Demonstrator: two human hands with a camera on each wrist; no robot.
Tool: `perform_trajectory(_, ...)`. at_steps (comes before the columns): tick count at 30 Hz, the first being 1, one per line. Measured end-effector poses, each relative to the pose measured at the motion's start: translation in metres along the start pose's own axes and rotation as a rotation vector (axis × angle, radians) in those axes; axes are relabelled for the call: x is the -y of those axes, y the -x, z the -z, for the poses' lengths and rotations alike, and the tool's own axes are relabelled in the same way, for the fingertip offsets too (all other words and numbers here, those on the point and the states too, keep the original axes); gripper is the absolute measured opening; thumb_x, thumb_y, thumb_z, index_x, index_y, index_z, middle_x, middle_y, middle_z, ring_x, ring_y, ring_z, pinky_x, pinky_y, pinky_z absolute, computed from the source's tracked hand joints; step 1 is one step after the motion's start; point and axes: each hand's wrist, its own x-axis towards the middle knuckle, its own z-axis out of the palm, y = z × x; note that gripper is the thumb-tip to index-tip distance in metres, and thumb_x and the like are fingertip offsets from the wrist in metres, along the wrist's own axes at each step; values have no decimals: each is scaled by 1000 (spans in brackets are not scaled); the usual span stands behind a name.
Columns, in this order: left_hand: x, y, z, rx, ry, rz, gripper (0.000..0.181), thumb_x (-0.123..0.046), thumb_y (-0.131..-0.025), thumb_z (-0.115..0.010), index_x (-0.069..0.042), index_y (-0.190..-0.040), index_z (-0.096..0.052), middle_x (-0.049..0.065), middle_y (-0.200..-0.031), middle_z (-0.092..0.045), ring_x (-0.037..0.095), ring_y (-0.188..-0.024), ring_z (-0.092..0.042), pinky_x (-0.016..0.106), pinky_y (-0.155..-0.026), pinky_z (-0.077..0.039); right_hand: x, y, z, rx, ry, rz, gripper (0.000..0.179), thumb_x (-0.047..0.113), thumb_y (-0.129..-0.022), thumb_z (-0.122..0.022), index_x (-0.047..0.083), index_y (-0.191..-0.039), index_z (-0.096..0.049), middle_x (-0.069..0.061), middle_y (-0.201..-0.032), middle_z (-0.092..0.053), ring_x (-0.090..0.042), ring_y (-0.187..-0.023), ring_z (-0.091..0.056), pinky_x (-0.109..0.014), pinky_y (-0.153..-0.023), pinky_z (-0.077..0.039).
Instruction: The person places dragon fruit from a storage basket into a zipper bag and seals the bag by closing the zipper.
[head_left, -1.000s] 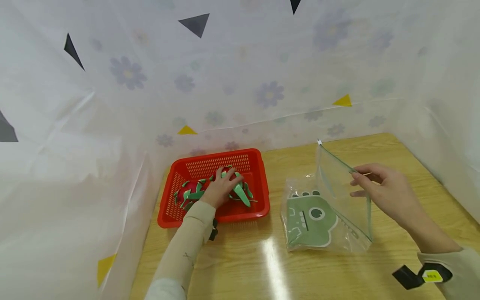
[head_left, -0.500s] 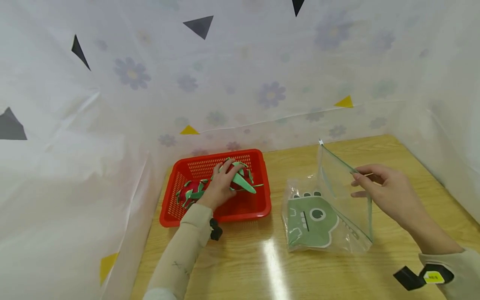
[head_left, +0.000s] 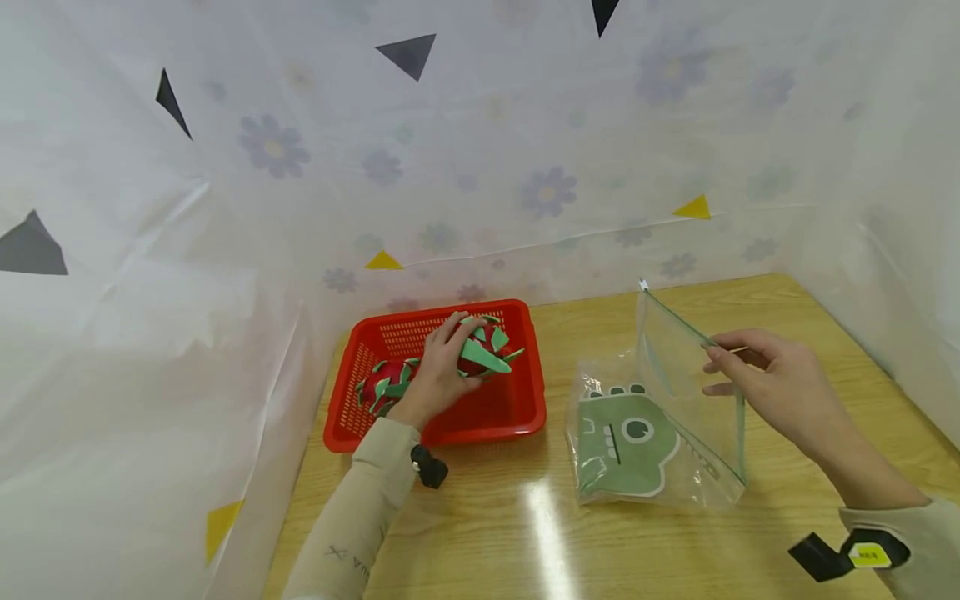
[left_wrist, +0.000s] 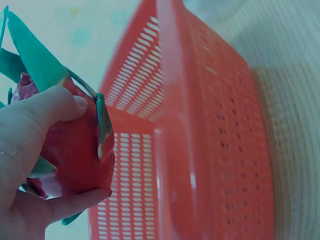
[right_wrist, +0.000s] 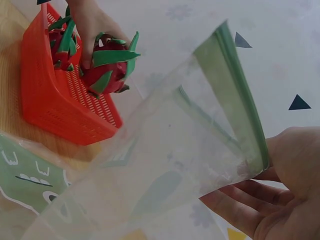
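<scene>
My left hand [head_left: 438, 375] grips a dragon fruit [left_wrist: 75, 145], red with green leafy scales, and holds it up over the red basket [head_left: 480, 429]. Thumb and fingers curl round its sides in the left wrist view. A second dragon fruit [head_left: 388, 379] lies in the basket's left part. At the right, my right hand [head_left: 780, 392] pinches the green zip edge of a clear zip bag [head_left: 622, 442] printed with a green cartoon monster. The bag's mouth gapes, its upper side raised by that hand while the printed part lies on the table.
The wooden table [head_left: 480, 533] carries the basket at the left and the bag at the right. A white sheet [head_left: 465, 167] with flowers and triangles hangs behind and at both sides. A white zip slider [head_left: 643, 285] sits at the bag's far corner.
My left hand has gripped the right-hand dragon fruit and lifted it from the basket's floor, slightly upward and away. The right hand and bag keep their place.
</scene>
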Motion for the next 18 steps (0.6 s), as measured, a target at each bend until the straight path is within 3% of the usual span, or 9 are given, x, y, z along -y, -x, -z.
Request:
perform_trajectory(6, -13, -1, 3, -85, 117, -75, 82, -12, -74, -87, -25, -143, -45, 12, -155, -35, 37, -133, -41, 54, -100, -50, 1, -1, 1, 1, 15, -3, 35, 25, -103, -54, 0, -127, -58, 5, -96, -70, -11, -70, -74, -17, -67, -57)
perform_trajectory(13, -35, -2, 11, -114, 292, -87, 83, -20, -77, -86, -32, -146, -40, -5, -150, -40, 17, -130, -48, 40, -101, -53, 1, -1, 2, -5, 7, -5, 35, 25, -103, -54, -1, -127, -57, 4, -95, -70, -11, -70, -74, -18, -66, -58)
perform_trajectory(18, -52, -4, 16, -99, 503, -48, 82, -21, -78, -86, -38, -144, -41, -9, -140, -49, 14, -124, -51, 42, -98, -53, 0, -2, 2, -8, 3, -8, 35, 26, -103, -54, 0, -126, -58, 3, -96, -70, -12, -71, -75, -20, -67, -59)
